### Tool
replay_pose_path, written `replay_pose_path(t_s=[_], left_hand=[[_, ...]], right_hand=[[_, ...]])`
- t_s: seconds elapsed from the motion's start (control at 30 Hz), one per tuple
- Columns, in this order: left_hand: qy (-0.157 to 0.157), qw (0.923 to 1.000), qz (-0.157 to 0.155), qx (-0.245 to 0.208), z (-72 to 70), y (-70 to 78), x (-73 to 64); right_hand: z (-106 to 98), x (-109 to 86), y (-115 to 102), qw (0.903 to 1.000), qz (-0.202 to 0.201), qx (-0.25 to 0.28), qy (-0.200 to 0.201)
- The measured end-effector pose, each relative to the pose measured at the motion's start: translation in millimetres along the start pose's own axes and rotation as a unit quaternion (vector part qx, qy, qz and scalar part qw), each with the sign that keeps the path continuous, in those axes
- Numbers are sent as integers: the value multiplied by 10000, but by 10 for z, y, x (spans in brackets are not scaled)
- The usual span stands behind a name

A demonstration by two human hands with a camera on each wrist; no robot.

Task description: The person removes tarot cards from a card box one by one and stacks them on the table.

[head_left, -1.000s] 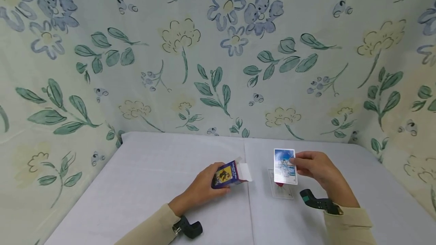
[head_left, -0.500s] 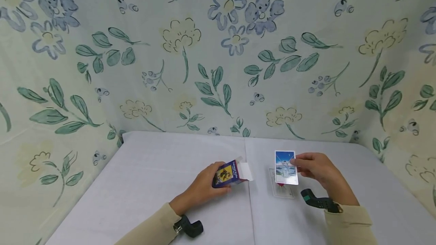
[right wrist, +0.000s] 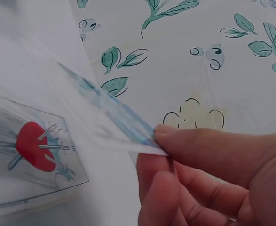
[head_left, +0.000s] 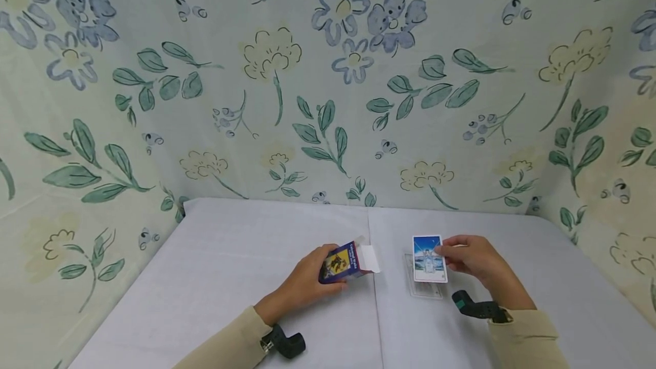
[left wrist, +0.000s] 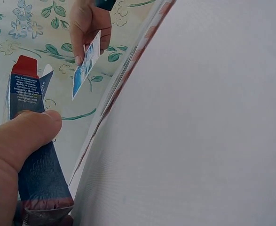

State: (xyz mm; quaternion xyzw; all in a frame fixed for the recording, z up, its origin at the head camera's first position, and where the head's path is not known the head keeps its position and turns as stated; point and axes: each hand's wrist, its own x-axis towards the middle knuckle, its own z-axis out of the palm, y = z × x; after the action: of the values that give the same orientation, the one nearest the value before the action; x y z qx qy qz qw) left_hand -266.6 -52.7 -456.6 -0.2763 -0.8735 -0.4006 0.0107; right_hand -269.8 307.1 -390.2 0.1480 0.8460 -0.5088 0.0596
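Note:
My left hand grips a dark blue card box with a yellow picture on its front. The box's white end flap stands open toward the right. In the left wrist view the thumb lies across the printed side of the box, below a red tab. My right hand pinches a blue picture card at its right edge between thumb and fingers. Beneath that card, and partly covered by it, lies another card with a red heart pierced by swords, clearest in the right wrist view.
A white cloth covers the table, with a crease running front to back near the middle. A floral curtain rises behind and at both sides. Each wrist wears a black camera, the left camera and the right camera.
My right hand has lowered the blue picture card slightly toward the front, so it covers more of the card underneath. The left hand and box stay in place.

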Motion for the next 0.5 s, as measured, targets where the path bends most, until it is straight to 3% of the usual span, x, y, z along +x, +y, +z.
replay_pose_path(t_s=[0.5], left_hand=[[0, 10000, 57, 56, -6, -3, 1]], right_hand=[[91, 72, 133, 9995, 80, -300, -84]])
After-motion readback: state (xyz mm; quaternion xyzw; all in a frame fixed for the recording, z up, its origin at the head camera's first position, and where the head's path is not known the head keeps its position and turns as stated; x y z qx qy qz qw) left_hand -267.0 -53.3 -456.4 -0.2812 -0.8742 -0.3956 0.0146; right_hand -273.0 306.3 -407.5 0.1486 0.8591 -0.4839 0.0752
